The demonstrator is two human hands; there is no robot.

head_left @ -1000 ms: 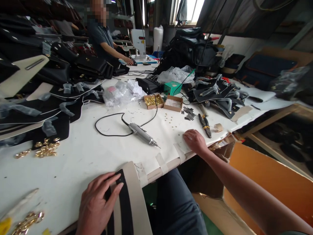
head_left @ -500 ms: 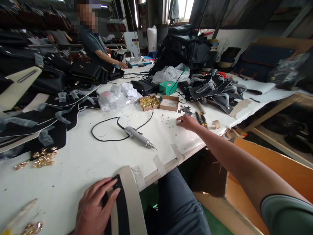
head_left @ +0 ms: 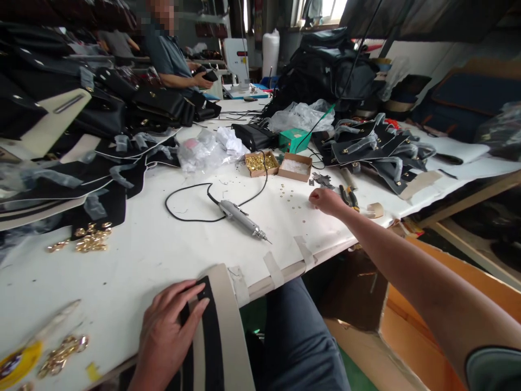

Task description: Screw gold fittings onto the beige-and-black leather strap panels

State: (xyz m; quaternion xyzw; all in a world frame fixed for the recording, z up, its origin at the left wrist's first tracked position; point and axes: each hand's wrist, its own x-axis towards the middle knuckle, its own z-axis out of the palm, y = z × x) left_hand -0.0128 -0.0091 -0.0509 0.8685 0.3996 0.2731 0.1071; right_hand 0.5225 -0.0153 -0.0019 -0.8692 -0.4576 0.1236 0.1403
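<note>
At the near table edge my left hand (head_left: 169, 331) is closed on a beige panel (head_left: 233, 326) with a black strap (head_left: 215, 331) along it. Thumb and fingertips lie on the strap's far end. Farther off, my right hand (head_left: 325, 201) is low over the table with its fingers pinched together; whatever is in them is too small to make out. Several tiny gold metal pieces (head_left: 290, 196) are scattered just left of that hand. Between the two hands lies a grey electric screwdriver (head_left: 244, 221) with a black cord, its bit pointing toward me.
Behind the loose pieces stand a box of gold hardware (head_left: 260, 169) and another small box (head_left: 295, 167). Pliers (head_left: 349, 198) lie beyond my right wrist. Gold clasps (head_left: 93, 238) lie at left, near black bag parts. A cardboard carton (head_left: 358, 304) is below right. A co-worker (head_left: 169, 57) stands across the table.
My right hand's fingers have drawn together into a tighter pinch. The view has shifted left and a little down. Across the table, the co-worker has lifted a dark item.
</note>
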